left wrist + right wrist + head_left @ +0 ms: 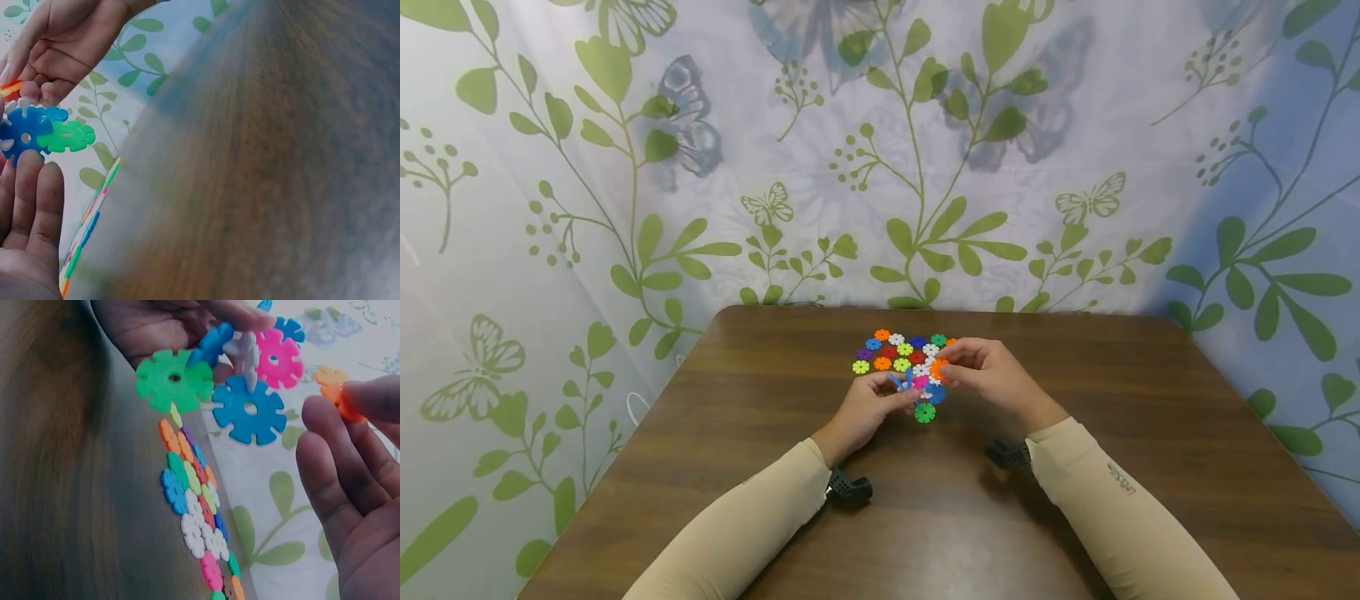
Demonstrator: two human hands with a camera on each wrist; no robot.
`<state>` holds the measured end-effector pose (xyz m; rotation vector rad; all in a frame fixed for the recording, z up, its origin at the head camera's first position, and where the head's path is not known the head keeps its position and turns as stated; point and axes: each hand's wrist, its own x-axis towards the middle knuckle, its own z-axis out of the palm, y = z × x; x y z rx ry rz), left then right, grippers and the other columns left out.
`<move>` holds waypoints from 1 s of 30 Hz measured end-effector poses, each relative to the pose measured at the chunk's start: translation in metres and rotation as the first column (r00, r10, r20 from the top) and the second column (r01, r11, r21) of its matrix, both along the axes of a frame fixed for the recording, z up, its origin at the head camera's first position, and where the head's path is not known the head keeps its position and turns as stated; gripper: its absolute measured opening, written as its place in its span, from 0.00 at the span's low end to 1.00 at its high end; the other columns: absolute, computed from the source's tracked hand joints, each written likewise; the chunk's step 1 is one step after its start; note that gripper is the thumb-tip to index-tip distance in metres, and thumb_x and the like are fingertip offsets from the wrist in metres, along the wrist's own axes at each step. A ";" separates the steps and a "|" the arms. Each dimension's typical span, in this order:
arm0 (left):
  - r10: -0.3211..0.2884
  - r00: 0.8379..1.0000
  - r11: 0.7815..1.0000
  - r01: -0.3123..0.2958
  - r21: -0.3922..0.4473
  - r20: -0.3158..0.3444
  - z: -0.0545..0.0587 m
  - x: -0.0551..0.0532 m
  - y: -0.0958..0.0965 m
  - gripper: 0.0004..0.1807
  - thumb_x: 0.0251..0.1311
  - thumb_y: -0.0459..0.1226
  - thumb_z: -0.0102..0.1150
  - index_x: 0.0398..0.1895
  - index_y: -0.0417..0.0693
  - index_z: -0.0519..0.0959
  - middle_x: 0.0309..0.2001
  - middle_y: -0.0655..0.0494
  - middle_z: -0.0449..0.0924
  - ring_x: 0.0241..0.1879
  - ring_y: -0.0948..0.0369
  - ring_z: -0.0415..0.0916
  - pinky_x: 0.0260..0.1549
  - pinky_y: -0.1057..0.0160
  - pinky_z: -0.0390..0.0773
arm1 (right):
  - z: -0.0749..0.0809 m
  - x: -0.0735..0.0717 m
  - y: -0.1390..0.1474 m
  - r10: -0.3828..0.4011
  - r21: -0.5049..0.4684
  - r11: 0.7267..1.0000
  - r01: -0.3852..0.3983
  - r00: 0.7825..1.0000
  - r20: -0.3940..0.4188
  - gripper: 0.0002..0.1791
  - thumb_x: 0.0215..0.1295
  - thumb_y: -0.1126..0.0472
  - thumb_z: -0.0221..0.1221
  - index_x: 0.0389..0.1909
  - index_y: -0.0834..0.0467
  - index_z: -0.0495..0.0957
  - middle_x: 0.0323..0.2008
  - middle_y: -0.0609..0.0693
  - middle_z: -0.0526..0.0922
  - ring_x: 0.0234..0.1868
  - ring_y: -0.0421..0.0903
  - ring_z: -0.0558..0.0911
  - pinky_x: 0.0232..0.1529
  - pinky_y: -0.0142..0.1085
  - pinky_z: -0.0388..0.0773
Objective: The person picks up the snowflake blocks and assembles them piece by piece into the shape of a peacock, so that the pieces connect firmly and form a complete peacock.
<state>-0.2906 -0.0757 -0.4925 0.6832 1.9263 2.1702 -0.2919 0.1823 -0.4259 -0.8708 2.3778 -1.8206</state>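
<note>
My left hand (867,410) holds up a joined cluster of notched plastic discs above the table. In the right wrist view the cluster shows a green disc (175,380), a blue disc (249,411), a pink disc (281,357) and a white disc (248,359) set edgewise between them. My right hand (1000,377) pinches a single orange disc (331,387) between thumb and fingers, close beside the cluster. From the right wrist, a gap separates the orange disc from the blue and pink ones. Fingers partly hide the cluster's far side.
Several loose notched discs (882,364) in many colours lie flat on the brown wooden table (760,517), just beyond the hands. A leaf-patterned curtain (820,167) hangs behind the table's far edge. A dark strap device (850,489) sits at the left wrist.
</note>
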 end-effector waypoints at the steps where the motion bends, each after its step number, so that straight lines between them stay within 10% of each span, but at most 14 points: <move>1: -0.002 1.000 1.000 0.002 0.004 -0.003 0.000 0.000 0.000 0.14 0.68 0.37 0.72 0.49 0.35 0.85 0.40 0.44 0.86 0.36 0.50 0.86 0.45 0.52 0.86 | 0.000 0.001 -0.001 0.004 0.008 1.000 -0.004 1.000 -0.003 0.11 0.71 0.66 0.68 0.52 0.62 0.86 0.41 0.58 0.87 0.37 0.67 0.83 0.44 0.46 0.87; 30: 0.007 0.999 1.000 -0.006 0.012 -0.045 -0.001 0.001 -0.001 0.07 0.67 0.31 0.71 0.44 0.35 0.86 0.42 0.44 0.88 0.37 0.52 0.84 0.45 0.56 0.86 | -0.011 0.004 -0.012 -0.083 0.068 0.994 0.088 0.993 -0.083 0.08 0.68 0.66 0.71 0.46 0.58 0.90 0.40 0.50 0.89 0.38 0.52 0.85 0.40 0.37 0.85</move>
